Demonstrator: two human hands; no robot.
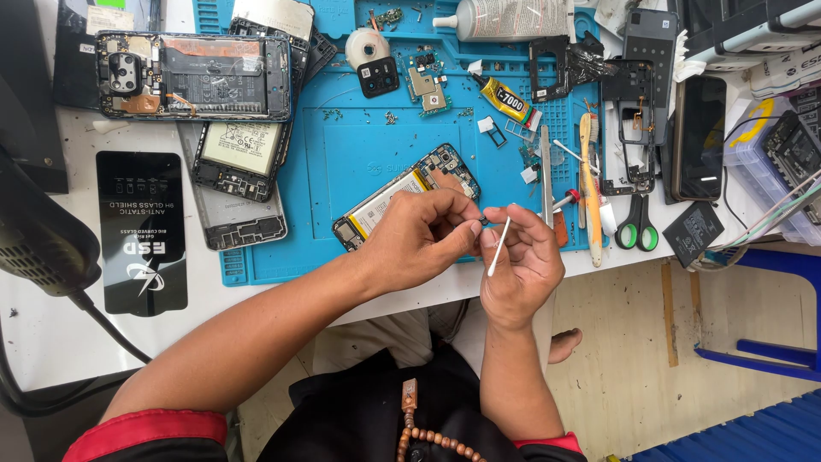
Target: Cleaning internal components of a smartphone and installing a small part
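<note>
Right hand pinches cotton swab, tip up-right toward a perhaps tiny part.

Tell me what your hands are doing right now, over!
Left hand pinching a tiny dark part. Right hand holding a white swab stick against it. Opened phone just behind on blue mat. Nothing blocking.

Green-handled scissors beside toothbrush; glue tube.
</note>
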